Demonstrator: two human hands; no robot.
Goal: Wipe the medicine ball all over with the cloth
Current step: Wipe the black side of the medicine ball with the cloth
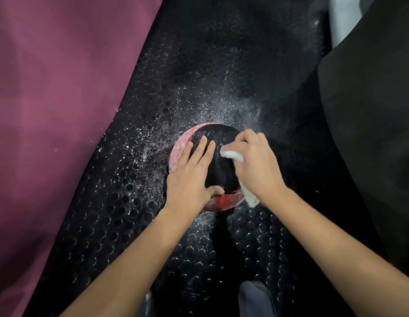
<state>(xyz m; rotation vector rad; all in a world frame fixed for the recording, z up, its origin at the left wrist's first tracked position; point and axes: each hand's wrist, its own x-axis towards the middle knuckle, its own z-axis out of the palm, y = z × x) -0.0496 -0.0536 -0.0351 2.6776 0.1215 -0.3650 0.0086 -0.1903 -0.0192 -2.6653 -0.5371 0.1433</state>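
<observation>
The ball point(218, 161), black with red bands, is sitting near the middle of the black studded mat point(135, 202), ringed by white powder point(199, 110). The left hand point(192, 177) is lying flat on the ball's left side, fingers straight and slightly spread. The right hand point(256, 163) is gripping a white cloth point(233, 154), fingers curled round it, pressing it onto the ball's right side. Maroon fabric point(50, 99) is covering the mat's left edge.

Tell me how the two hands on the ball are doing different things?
The left hand lies flat with straight fingers, steadying the medicine ball; the right hand is curled, gripping the white cloth. The left hand holds nothing; the right hand wipes with the cloth. Both rest on the ball's black top.
</observation>
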